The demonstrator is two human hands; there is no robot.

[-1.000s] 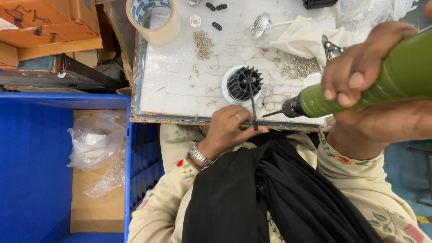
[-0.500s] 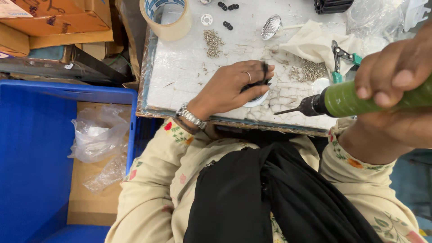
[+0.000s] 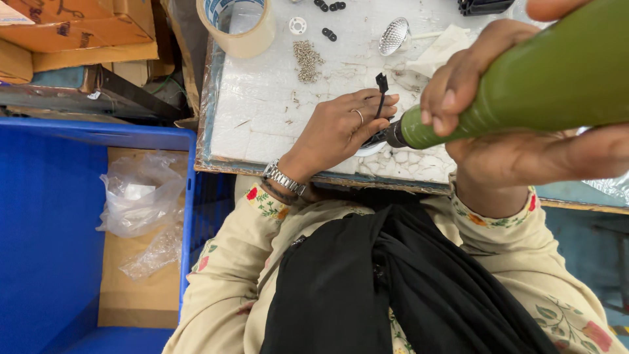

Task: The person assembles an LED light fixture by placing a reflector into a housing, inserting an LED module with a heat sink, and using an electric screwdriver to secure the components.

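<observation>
Green power screwdriver (image 3: pixel 524 85): rigid, probably weighty, gripped round its smooth barrel by the right hand (image 3: pixel 524 131). Small black-and-white part (image 3: pixel 375 141): light, likely brittle plastic, on the table (image 3: pixel 262 111), pressed under the left hand (image 3: pixel 341 128), fingers pinching its thin black wire (image 3: pixel 381 95).

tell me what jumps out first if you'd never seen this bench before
The big green power screwdriver fills the upper right, gripped in the right hand with its tip aimed down at the white worktable. Just left of the tip, the left hand covers a small round part and pinches a thin black wire. At the far left, a bright blue crate holds crumpled clear plastic bags.
</observation>
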